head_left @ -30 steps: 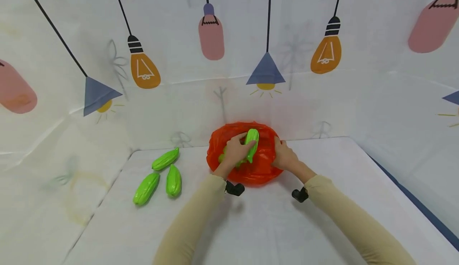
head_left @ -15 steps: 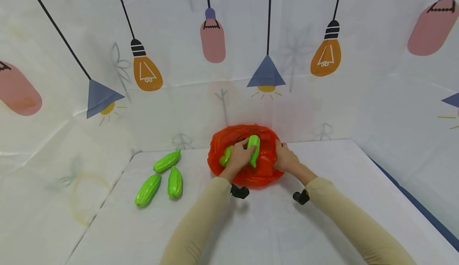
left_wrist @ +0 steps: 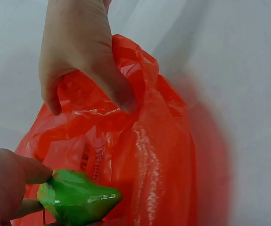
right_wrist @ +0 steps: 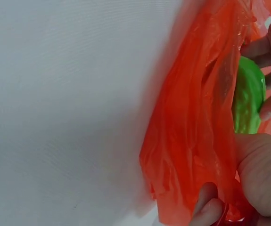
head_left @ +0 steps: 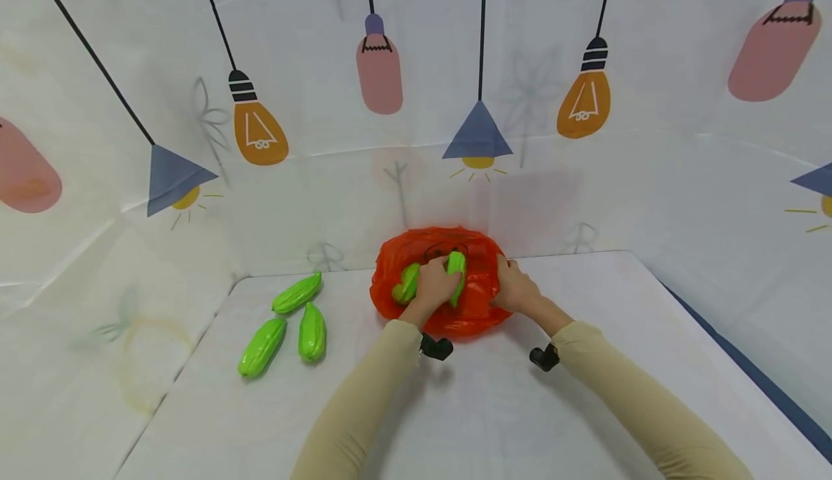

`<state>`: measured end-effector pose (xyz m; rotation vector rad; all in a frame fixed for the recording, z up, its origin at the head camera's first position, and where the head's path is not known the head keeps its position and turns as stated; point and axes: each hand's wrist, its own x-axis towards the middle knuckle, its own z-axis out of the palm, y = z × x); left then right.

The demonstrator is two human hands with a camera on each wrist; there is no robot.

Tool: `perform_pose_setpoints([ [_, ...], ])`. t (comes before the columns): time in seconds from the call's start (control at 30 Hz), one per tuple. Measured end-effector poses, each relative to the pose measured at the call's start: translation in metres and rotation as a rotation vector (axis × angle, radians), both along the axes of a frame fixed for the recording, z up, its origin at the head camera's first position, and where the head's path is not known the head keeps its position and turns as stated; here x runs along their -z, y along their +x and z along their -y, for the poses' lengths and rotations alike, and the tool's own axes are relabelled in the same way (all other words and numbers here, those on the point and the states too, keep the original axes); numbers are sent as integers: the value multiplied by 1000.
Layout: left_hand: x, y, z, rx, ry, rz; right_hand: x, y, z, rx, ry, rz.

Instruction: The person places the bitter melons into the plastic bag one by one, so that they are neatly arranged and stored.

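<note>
A red plastic bag sits open-mouthed at the back of the table. My left hand is inside its mouth, holding a glossy green bitter melon between thumb and fingers. The right wrist view shows the ridged side of that bitter melon behind the bag's wall; its pointed end faces out in the left wrist view. My right hand grips the bag's right rim, thumb on one side of the film and fingers on the other. Left of my left hand, another green piece lies in the bag, partly hidden.
Three more green bitter melons lie on the table's left side: one at the back, one upright to the view and one at the front left. A white printed sheet hangs behind the table.
My left hand has lowered the bitter melon deeper into the bag. The other green piece inside shows more now. My right hand keeps its hold on the rim.
</note>
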<state>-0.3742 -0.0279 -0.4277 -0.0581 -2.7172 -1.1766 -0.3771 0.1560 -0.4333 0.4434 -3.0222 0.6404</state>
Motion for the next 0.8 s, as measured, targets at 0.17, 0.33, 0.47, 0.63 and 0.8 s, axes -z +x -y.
perform_pose_setpoints([
  [0.17,7,0,-1,22,-37,-13,1,1,-1,2,2,7],
  [0.33,16,-2,0,-11,-7,-20,3,0,-1,4,-4,19],
  [0.47,19,-2,-1,-38,8,-36,3,-1,-1,4,-16,31],
  [0.63,21,-1,-4,-56,-9,-45,5,-1,-1,9,-18,39],
  [0.8,25,1,-5,-60,-8,-25,7,-2,-1,10,-15,38],
])
